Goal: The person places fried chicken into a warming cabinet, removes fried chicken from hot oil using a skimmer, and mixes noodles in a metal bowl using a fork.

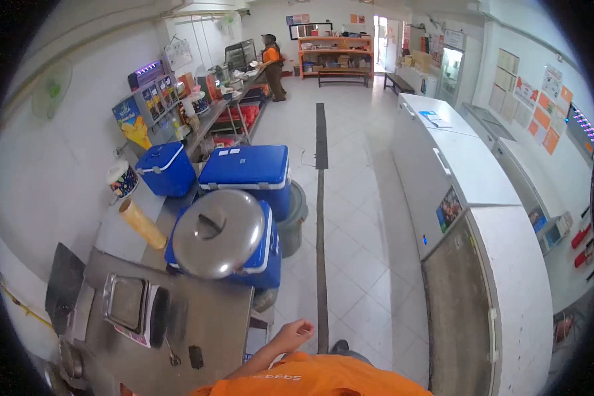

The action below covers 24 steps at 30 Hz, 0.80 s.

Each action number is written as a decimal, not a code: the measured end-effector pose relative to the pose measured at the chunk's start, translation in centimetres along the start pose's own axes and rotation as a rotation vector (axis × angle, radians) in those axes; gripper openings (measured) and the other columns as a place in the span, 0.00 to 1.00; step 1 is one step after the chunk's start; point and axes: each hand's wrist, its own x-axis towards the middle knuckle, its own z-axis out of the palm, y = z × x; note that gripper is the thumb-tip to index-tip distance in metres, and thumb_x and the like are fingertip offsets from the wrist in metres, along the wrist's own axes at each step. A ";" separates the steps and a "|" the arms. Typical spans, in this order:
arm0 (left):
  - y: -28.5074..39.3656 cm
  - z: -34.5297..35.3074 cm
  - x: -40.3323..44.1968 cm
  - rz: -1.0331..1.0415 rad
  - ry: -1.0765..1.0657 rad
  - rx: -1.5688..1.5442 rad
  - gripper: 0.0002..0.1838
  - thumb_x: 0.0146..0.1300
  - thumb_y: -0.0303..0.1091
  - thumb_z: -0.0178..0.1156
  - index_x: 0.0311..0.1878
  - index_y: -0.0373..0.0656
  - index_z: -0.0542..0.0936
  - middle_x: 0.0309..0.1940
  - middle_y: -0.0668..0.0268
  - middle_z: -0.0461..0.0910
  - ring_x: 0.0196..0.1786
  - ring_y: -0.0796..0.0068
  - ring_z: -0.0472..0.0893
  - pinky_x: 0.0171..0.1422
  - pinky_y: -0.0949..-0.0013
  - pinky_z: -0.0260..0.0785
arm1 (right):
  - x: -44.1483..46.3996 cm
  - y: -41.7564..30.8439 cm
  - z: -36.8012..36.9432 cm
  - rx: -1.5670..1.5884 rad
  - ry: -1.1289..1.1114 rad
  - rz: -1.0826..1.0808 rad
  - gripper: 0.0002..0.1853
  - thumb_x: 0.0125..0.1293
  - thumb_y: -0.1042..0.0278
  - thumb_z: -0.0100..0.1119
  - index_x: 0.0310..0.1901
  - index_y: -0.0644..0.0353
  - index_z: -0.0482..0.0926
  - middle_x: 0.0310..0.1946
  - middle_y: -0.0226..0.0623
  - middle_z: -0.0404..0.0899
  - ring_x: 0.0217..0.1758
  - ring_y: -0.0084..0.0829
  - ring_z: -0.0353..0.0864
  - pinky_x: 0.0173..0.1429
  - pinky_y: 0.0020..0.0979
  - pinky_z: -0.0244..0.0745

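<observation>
My left hand [294,335] is raised in front of my orange shirt [317,379], fingers loosely curled together, with nothing visible in them. It is beside the right edge of a steel table [211,330] and apart from it. On that table lie a black phone-like object [196,357], a thin metal utensil [173,354] and a rectangular metal tray [125,301] on top of other flat items. Beyond the hand, a large round steel lid [234,241] rests on a blue cooler box [267,257]. My right hand is out of view.
More blue coolers [244,165] and a grey bin [294,218] stand ahead on the left. White chest freezers [468,171] line the right side. A tiled floor with a dark strip [321,264] runs between. Another person [270,66] stands at the far counter.
</observation>
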 end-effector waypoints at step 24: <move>20.6 -46.7 81.4 0.339 0.439 0.140 0.12 0.67 0.31 0.65 0.49 0.36 0.79 0.43 0.56 0.86 0.47 0.61 0.86 0.53 0.62 0.77 | 36.4 -66.5 -65.1 0.148 0.014 0.017 0.11 0.70 0.61 0.56 0.46 0.56 0.84 0.38 0.35 0.86 0.39 0.33 0.86 0.39 0.38 0.80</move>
